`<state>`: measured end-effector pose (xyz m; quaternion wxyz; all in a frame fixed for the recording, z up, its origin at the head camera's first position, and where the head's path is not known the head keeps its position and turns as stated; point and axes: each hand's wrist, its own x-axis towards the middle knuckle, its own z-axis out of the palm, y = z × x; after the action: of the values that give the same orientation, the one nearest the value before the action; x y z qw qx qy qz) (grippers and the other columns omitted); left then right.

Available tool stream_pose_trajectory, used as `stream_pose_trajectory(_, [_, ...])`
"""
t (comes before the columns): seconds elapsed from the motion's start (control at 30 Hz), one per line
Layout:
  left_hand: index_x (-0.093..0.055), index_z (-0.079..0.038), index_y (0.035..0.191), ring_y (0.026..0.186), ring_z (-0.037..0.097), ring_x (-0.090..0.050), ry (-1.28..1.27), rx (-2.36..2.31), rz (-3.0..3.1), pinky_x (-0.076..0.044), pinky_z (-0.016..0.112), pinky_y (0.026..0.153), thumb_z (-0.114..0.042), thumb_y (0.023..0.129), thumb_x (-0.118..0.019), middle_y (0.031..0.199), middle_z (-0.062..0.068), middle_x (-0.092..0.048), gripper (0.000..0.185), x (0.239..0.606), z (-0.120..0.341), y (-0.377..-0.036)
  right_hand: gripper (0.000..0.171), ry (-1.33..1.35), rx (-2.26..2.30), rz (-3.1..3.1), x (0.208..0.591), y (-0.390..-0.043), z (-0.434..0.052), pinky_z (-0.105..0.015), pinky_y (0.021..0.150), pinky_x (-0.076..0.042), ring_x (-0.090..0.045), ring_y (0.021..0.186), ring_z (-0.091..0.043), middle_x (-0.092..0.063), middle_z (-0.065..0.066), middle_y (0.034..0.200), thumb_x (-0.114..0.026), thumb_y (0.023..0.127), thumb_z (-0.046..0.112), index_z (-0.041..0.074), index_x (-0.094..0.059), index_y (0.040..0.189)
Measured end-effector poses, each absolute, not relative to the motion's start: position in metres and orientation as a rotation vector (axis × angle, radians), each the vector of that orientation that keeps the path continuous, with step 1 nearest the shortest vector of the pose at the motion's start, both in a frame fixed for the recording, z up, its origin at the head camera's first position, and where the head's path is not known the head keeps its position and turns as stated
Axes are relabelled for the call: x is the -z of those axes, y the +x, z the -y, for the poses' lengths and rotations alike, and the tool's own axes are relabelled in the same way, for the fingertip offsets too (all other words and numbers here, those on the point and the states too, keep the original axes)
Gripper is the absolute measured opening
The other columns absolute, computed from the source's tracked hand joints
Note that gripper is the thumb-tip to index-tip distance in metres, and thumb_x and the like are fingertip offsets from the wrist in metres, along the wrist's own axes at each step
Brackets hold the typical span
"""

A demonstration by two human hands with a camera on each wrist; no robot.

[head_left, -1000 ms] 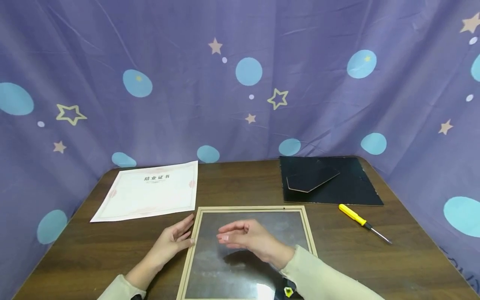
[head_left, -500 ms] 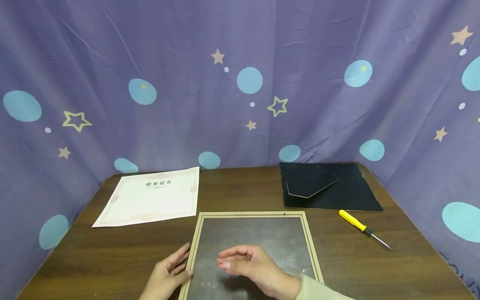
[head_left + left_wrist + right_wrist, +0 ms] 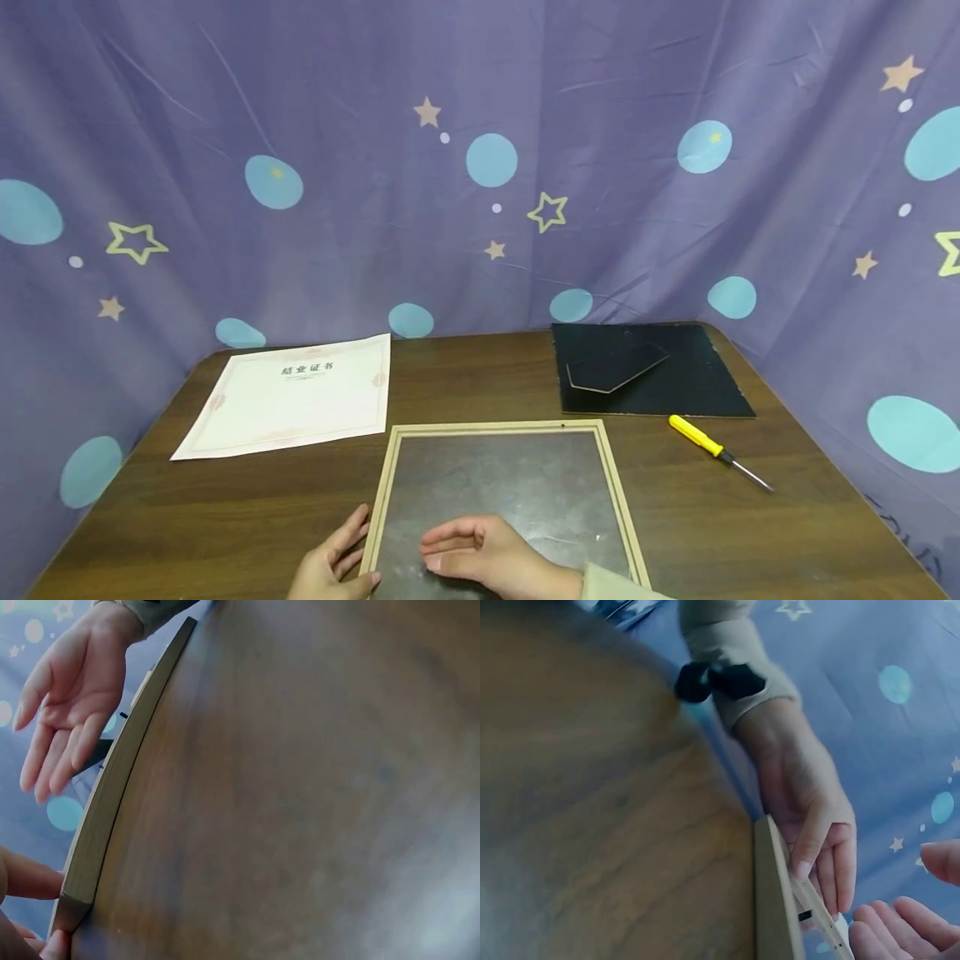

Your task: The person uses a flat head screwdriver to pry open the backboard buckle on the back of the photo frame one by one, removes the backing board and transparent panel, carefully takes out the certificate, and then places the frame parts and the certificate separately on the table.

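A picture frame (image 3: 387, 483) of light wood lies on the table, with a dark, glossy panel (image 3: 510, 475) inside it. The left hand (image 3: 330, 560) is at its left side, thumb on the edge and fingers stretched alongside. In the right wrist view this left hand (image 3: 810, 795) touches the frame's edge (image 3: 776, 892). Over the panel hovers the right hand (image 3: 495, 554), palm turned left, fingers gently bent together, holding nothing. The left wrist view shows that right hand (image 3: 79, 697) with fingers extended, beyond the frame's side (image 3: 124, 761).
A white certificate sheet (image 3: 300, 408) lies at the back left. At the back right is a black backing board (image 3: 682, 367) with a folded stand flap (image 3: 615, 367). A yellow-handled screwdriver (image 3: 697, 435) lies in front of it. A purple patterned curtain (image 3: 480, 83) hangs behind the table.
The head view has tilted up, so the table sits lower in it. The left hand has slid nearer along the frame's left side. The right hand still hovers over the panel.
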<state>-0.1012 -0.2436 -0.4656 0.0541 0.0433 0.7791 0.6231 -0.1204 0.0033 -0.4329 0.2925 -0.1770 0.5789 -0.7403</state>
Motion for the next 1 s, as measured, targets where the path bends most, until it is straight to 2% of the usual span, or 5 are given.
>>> stream_pose_trajectory(0.27, [-0.013,0.019,0.139,0.114,0.047,-0.051,0.177,-1.672,-2.295,-0.054,0.028,0.084,-0.003,0.077,-0.074,0.139,0.045,-0.019,0.089,0.463,0.252,-0.095,0.033,-0.619,1.922,-1.688,0.439,-0.116,0.009,-0.019,0.086,-0.051,-0.064,0.103,-0.018,-0.063,-0.025,0.114,-0.063,0.086,0.004,-0.011,-0.06,0.115])
stream_pose_trajectory(0.37, [-0.014,0.017,0.139,0.114,0.034,-0.054,0.102,-1.735,-2.244,-0.054,0.026,0.082,0.002,0.077,-0.072,0.141,0.041,-0.016,0.086,0.463,0.251,-0.094,0.033,-0.643,1.914,-1.686,0.44,-0.118,0.013,-0.02,0.086,-0.051,-0.064,0.103,-0.016,-0.064,-0.024,0.114,-0.062,0.086,0.006,-0.009,-0.061,0.116])
stream_pose_trajectory(0.57, [-0.019,0.021,0.136,0.098,-0.009,-0.055,0.065,-1.836,-2.244,-0.052,0.019,0.083,0.007,0.075,-0.068,0.133,0.046,-0.032,0.08,0.466,0.25,-0.095,0.032,-0.667,1.867,-1.698,0.445,-0.124,0.014,-0.019,0.085,-0.051,-0.064,0.102,-0.014,-0.064,-0.02,0.115,-0.06,0.088,0.007,-0.005,-0.062,0.118])
stream_pose_trajectory(0.77, [-0.018,0.022,0.136,0.092,-0.006,-0.059,-0.063,-1.968,-2.207,-0.051,0.015,0.08,0.011,0.072,-0.063,0.129,0.044,-0.041,0.079,0.472,0.248,-0.095,0.029,-0.702,1.887,-1.652,0.449,-0.128,0.015,-0.018,0.085,-0.051,-0.065,0.101,-0.014,-0.064,-0.024,0.113,-0.059,0.09,0.006,-0.007,-0.062,0.116])
stream_pose_trajectory(1.0, [-0.023,0.028,0.131,0.097,-0.011,-0.053,-0.034,-2.036,-2.217,-0.05,0.013,0.083,0.017,0.069,-0.055,0.132,0.046,-0.031,0.071,0.471,0.246,-0.096,0.029,-0.73,1.895,-1.592,0.445,-0.127,0.015,-0.018,0.086,-0.051,-0.064,0.103,-0.014,-0.062,-0.026,0.116,-0.057,0.091,0.004,-0.009,-0.06,0.117])
